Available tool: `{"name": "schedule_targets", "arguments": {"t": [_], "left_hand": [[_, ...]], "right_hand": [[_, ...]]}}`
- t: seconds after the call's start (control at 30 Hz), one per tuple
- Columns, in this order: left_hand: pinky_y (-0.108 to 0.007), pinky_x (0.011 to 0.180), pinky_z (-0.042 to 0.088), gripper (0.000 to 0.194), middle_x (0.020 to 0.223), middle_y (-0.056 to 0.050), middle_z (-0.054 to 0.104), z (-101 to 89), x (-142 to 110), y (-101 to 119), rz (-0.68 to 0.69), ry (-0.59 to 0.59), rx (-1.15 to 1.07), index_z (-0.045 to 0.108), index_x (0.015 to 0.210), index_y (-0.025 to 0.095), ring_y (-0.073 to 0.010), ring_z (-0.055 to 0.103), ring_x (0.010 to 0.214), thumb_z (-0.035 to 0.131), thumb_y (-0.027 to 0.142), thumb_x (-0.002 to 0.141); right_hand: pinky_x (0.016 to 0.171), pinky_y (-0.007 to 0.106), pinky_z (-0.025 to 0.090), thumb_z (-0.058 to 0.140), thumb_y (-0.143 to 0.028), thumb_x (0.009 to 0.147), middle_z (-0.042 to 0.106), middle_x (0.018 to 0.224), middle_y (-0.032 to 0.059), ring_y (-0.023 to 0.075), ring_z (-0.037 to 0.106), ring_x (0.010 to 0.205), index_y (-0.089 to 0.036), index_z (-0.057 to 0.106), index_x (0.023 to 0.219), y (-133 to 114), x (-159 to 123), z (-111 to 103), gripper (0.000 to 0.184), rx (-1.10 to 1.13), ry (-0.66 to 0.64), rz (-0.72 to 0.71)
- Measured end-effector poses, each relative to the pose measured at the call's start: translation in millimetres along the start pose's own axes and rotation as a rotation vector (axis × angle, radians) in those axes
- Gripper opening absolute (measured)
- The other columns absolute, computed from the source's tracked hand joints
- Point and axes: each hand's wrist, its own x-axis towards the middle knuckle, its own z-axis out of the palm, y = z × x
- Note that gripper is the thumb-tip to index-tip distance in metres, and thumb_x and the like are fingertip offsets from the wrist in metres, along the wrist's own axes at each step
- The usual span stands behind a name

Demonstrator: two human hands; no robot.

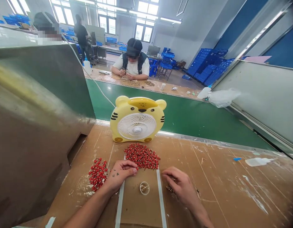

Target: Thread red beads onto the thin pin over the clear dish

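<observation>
My left hand (122, 174) pinches a small red part (137, 168) between thumb and forefinger, just below the large heap of small red parts (141, 155). To the right of the taped strip, my right hand (181, 182) is closed with thumb and forefinger tips close together; anything between them is too small to make out. Partly under that hand lies a small pile of dark and gold-coloured pieces (170, 190). Between my hands stands a small round white cup (144, 188) with thin light sticks in it. A looser pile of red parts (98, 174) lies left of my left hand.
A yellow tiger-faced fan (138, 120) stands behind the heap. A large metal box (37, 126) walls off the left side. White tape strips (160, 199) run along the cardboard-covered table. A squeeze bottle (258, 161) lies at right. Across the green belt (184, 118), another person (134, 60) works seated.
</observation>
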Motion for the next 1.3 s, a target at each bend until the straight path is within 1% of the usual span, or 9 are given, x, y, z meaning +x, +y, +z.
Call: {"name": "schedule_targets", "arguments": {"t": [0.1,0.17,0.3,0.37,0.53,0.77,1.03,1.13,1.3], "left_hand": [[-0.025,0.066,0.047,0.024,0.074,-0.005,0.074,1.8,-1,1,0.05,0.012,0.076,0.079,0.075,0.014,-0.0148,0.063,0.066,0.087,0.03,0.061],[-0.025,0.068,0.049,0.022,0.079,-0.007,0.074,1.7,-2,2,0.082,0.001,0.103,0.079,0.075,0.014,-0.0159,0.063,0.069,0.087,0.03,0.061],[-0.027,0.07,0.051,0.021,0.081,-0.008,0.075,0.2,-2,3,0.129,0.022,0.126,0.08,0.077,0.015,-0.0185,0.065,0.074,0.085,0.031,0.064],[-0.028,0.073,0.052,0.02,0.082,-0.009,0.075,0.5,-2,4,0.143,0.023,0.128,0.08,0.075,0.015,-0.0197,0.066,0.077,0.085,0.031,0.064],[-0.029,0.075,0.054,0.019,0.084,-0.009,0.074,3.4,-3,8,0.169,-0.03,0.129,0.08,0.075,0.015,-0.0206,0.067,0.079,0.084,0.031,0.066],[-0.03,0.075,0.055,0.018,0.084,-0.01,0.074,5.2,-6,9,0.208,0.002,0.174,0.081,0.075,0.016,-0.0216,0.068,0.079,0.083,0.033,0.067],[-0.028,0.072,0.054,0.01,0.083,-0.01,0.073,3.4,-6,6,0.256,-0.032,0.271,0.082,0.076,0.018,-0.0205,0.067,0.078,0.078,0.027,0.074],[-0.027,0.067,0.052,0.01,0.077,-0.009,0.073,2.7,-7,5,0.245,-0.015,0.291,0.082,0.076,0.018,-0.0193,0.067,0.073,0.078,0.027,0.073],[-0.026,0.064,0.052,0.01,0.075,-0.009,0.075,2.2,-9,5,0.195,0.016,0.251,0.082,0.074,0.018,-0.0187,0.067,0.068,0.081,0.027,0.07]], "right_hand": [[0.077,0.028,0.051,0.056,-0.022,0.095,0.07,0.09,0.0049,0.0188,0.066,0.086,-0.021,0.069,0.091,-28,11,23,0.014,0.11,0.015,-0.111],[0.076,0.027,0.051,0.055,-0.02,0.095,0.069,0.089,0.0045,0.0179,0.065,0.084,-0.021,0.068,0.09,-43,20,36,0.013,0.147,0.042,-0.153],[0.07,0.026,0.049,0.058,-0.018,0.092,0.067,0.081,0.0025,0.0169,0.064,0.076,-0.02,0.062,0.085,-57,32,51,0.008,0.139,0.089,-0.122],[0.068,0.025,0.048,0.058,-0.018,0.091,0.067,0.079,0.0018,0.0166,0.063,0.073,-0.02,0.06,0.084,-59,34,55,0.008,0.122,0.095,-0.105],[0.067,0.025,0.048,0.058,-0.018,0.09,0.066,0.079,0.0012,0.0165,0.063,0.073,-0.021,0.059,0.083,-58,36,60,0.009,0.102,0.074,-0.111],[0.067,0.025,0.048,0.057,-0.018,0.091,0.066,0.079,0.001,0.0166,0.063,0.073,-0.021,0.059,0.084,-58,36,60,0.008,0.071,0.085,-0.156],[0.067,0.025,0.05,0.058,-0.019,0.092,0.068,0.078,0.001,0.0166,0.066,0.072,-0.021,0.061,0.084,-57,33,63,0.009,0.053,0.077,-0.132],[0.066,0.024,0.051,0.061,-0.02,0.091,0.07,0.075,0.0003,0.016,0.067,0.069,-0.021,0.063,0.081,-53,32,65,0.01,0.093,0.086,-0.109],[0.063,0.021,0.054,0.066,-0.022,0.087,0.072,0.07,-0.0003,0.0144,0.07,0.063,-0.02,0.065,0.075,-52,33,67,0.012,0.279,0.114,-0.019]]}}
